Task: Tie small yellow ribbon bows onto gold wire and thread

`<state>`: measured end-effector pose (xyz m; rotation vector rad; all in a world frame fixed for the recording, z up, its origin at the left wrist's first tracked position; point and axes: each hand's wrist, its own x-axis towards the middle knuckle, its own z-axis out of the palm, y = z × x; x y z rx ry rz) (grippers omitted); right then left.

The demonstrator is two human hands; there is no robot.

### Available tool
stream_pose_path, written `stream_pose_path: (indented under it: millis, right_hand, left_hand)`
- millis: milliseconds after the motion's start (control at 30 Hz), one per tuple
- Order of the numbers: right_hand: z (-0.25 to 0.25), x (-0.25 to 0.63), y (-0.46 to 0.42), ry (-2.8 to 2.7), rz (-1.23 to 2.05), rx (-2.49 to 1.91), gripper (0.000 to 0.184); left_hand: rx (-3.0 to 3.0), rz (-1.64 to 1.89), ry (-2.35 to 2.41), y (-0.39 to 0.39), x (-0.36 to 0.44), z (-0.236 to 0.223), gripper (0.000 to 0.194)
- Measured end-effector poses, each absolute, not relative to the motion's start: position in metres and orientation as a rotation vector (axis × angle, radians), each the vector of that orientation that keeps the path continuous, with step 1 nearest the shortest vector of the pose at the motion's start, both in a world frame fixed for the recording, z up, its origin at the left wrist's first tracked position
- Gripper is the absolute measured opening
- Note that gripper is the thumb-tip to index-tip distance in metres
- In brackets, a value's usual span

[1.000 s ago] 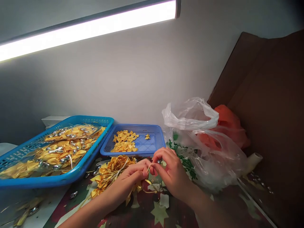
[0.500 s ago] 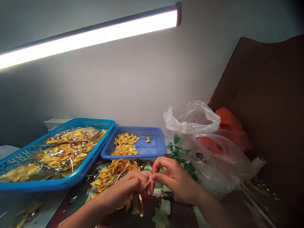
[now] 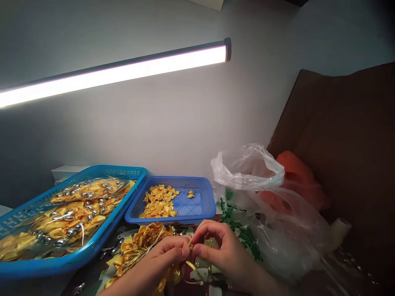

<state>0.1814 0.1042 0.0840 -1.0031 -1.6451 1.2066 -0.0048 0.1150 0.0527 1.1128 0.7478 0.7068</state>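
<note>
My left hand (image 3: 168, 251) and my right hand (image 3: 220, 243) meet low in the middle of the head view, fingertips nearly together. Thin gold cord (image 3: 190, 246) is pinched between the fingers of both. A loose gold strip (image 3: 195, 267) dangles below them. Behind and left of my left hand lies a bunch of yellow satin ribbon petals (image 3: 135, 240) with many gold cords, partly covered by the hand and forearm. Fingers of the left hand curl in and hide part of what they grip.
A large blue basket (image 3: 101, 246) on the left holds bagged yellow ribbon pieces with silver beads. A smaller blue basket (image 3: 197, 209) contains loose yellow ribbon pieces. Clear plastic bags (image 3: 277, 230), a red bag (image 3: 302, 181) and a cardboard sheet (image 3: 345, 131) stand on the right.
The view has tilted up slightly, so the baskets and lamp sit lower. My right fingertips have closed in against the cord by my left hand.
</note>
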Motion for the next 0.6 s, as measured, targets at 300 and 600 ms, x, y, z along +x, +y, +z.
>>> stream_pose_path:
  millis: [300,600]
  right_hand:
    - [0.073,0.172,0.109,-1.348,1.490,-0.888,0.041]
    - [0.067,0.171,0.106,-1.403,1.319,-0.992,0.024]
  left_hand:
    - [1.089,0.739,0.851,0.109,-0.011,0.052,0.042]
    - [1.290,0.730,0.794,0.116,-0.006,0.058,0.045]
